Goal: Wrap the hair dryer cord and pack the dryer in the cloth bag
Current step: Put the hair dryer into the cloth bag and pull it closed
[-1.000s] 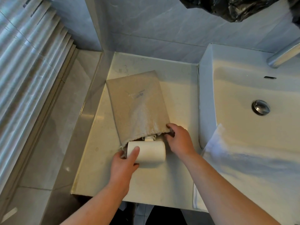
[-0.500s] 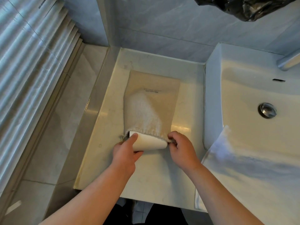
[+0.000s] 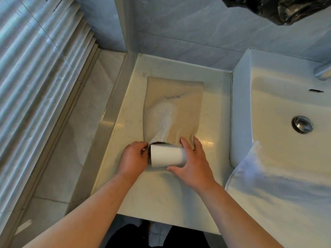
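A beige cloth bag (image 3: 173,104) lies flat on the pale countertop (image 3: 211,111), its gathered mouth toward me. The white hair dryer (image 3: 166,157) lies partly inside; its round barrel sticks out of the mouth, and a lighter bulge shows through the fabric. My left hand (image 3: 133,157) pinches the left edge of the bag mouth, fingers closed on cloth. My right hand (image 3: 192,161) cups the barrel's right end, thumb under it and fingers over the bag's right edge. The cord is hidden.
A white basin (image 3: 279,108) with a metal drain (image 3: 303,124) stands at the right, a white towel (image 3: 275,190) draped over its front. A black plastic bag (image 3: 279,8) hangs at top right. A ridged panel (image 3: 35,72) and tiled floor lie left.
The bag has been straightened and its printed side now faces up. My right hand moved from the bag's edge onto the dryer's barrel; my left shifted from the barrel to the bag mouth.
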`<state>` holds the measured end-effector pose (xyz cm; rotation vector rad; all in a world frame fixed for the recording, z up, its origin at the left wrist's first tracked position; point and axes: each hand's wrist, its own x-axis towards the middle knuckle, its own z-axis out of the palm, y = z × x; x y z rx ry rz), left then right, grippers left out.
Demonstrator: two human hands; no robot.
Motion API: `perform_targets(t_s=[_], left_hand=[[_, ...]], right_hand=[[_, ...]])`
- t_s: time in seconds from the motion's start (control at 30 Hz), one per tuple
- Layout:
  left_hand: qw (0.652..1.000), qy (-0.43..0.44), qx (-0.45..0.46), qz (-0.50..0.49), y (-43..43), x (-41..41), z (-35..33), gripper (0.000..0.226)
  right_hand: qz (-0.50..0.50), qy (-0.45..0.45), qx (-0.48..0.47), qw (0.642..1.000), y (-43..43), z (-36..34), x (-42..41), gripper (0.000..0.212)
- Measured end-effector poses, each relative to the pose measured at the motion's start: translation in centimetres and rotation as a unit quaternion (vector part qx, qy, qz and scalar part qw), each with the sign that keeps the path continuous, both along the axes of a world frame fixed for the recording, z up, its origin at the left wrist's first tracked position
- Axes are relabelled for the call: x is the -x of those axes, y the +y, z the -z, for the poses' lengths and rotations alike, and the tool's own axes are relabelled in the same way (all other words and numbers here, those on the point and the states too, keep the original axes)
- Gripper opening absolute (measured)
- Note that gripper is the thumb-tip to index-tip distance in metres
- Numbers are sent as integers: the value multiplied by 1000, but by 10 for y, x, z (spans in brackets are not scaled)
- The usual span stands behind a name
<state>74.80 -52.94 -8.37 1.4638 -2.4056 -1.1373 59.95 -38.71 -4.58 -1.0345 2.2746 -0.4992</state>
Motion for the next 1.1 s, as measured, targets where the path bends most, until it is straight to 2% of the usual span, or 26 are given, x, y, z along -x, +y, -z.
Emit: perform_targets(t_s=[0.13, 0.3, 0.4, 0.5, 0.57, 0.67, 0.77, 0.87, 1.03, 1.1], left_hand=[[999, 7, 49, 15, -5, 0, -1, 19], [979, 2, 158, 133, -4, -9, -8, 20], [975, -20, 158, 152, -6, -10, -9, 23], [977, -25, 133, 162, -9, -9, -10, 16], [983, -20, 96, 153, -10, -4, -12, 14], [996, -14, 29, 87, -14, 8, -15, 14], [999, 1, -13, 37, -22, 17, -18, 13], [999, -7, 3, 54, -25, 20, -19, 7], [998, 11, 34, 58, -33, 28, -32, 28], [997, 6, 44, 69, -38, 30, -38, 29]], right_hand=[[82, -10, 64, 995, -6, 10, -5, 91], [168, -30, 124, 978, -19, 12, -6, 88], [197, -27, 133, 971, -25, 14, -8, 89], [212, -24, 127, 969, -28, 15, -8, 95], [183, -16, 106, 977, -30, 15, -7, 104], [118, -11, 71, 990, -35, 15, 2, 112], [138, -3, 65, 988, -38, 18, 16, 89], [178, -5, 47, 983, -43, 18, 24, 68], [195, -19, 33, 980, -50, 10, 29, 63], [185, -4, 17, 983, -54, 5, 31, 64]])
